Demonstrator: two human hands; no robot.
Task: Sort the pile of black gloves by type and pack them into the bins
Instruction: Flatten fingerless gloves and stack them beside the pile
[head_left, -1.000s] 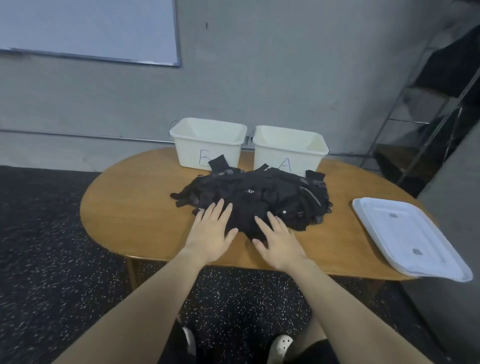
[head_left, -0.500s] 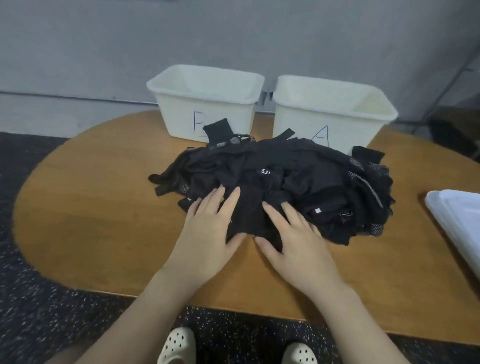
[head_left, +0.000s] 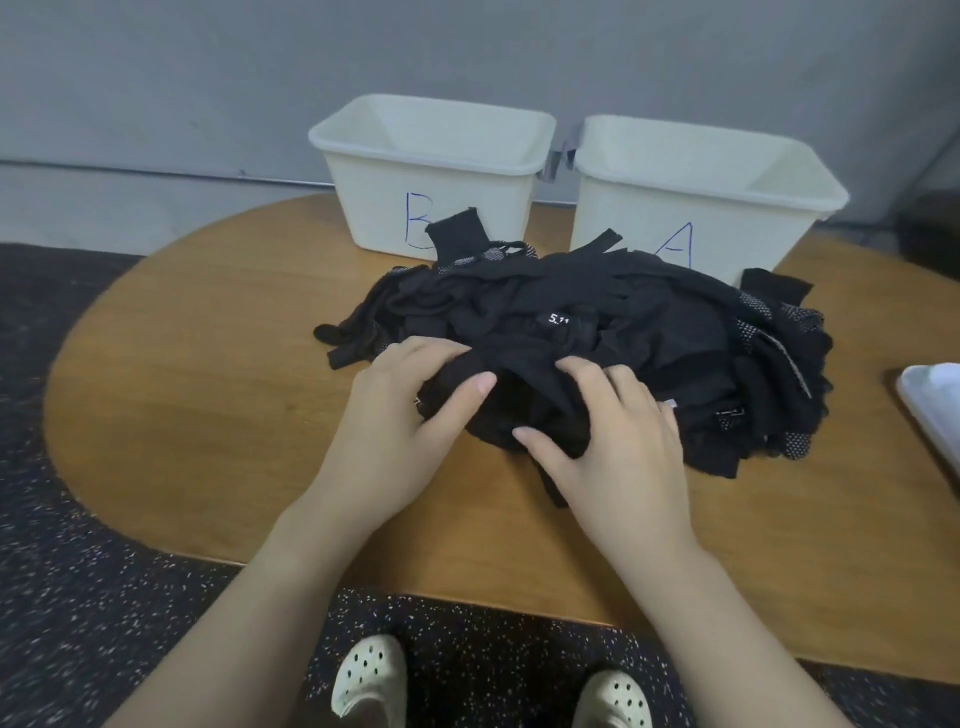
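Heap of black fabric gloves lies on the oval wooden table, long axis left-right, just ahead of both hands. Left hand & right hand both curl fingers into its near edge, bunching cloth. White plastic bin marked B beyond left hand, white plastic bin marked A beyond right; both look empty.

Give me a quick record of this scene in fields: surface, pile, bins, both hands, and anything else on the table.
surface: oval wooden table
pile: black gloves heaped in front of both bins
bins: bin B on the left, bin A on the right, no gloves visible inside
left hand: grips pile's near edge
right hand: grips pile's near edge
other: white lid at right edge
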